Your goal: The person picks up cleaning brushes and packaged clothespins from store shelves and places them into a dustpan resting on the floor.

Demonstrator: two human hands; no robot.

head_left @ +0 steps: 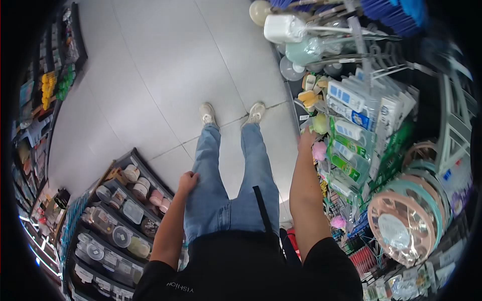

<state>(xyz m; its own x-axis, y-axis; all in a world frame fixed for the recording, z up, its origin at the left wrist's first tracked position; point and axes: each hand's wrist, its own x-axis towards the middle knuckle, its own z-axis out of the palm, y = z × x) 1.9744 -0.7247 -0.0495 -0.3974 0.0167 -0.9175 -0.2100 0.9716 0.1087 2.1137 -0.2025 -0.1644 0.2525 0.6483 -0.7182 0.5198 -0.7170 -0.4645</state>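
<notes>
My left hand [188,182] hangs beside my left thigh, its fingers curled in and nothing showing in them. On the other side, my right hand [306,138] is stretched out to the shelf of household goods. Its fingertips are at the shelf's front edge, close to a pale green round item [320,123] and a pink fluffy puff [319,150]. The fingers are small and partly hidden, so whether they grip anything is unclear. Yellow sponge-like pieces [309,98] hang just beyond that hand, and green-labelled packs [346,160] hang beside it.
Toilet brushes [286,28] stick out from the far right shelf. Pink and green round plastic racks [401,228] hang at the near right. A shelf of food containers [123,236] stands at my left, another shelf [47,85] farther off. Grey tiled floor [165,65] lies between.
</notes>
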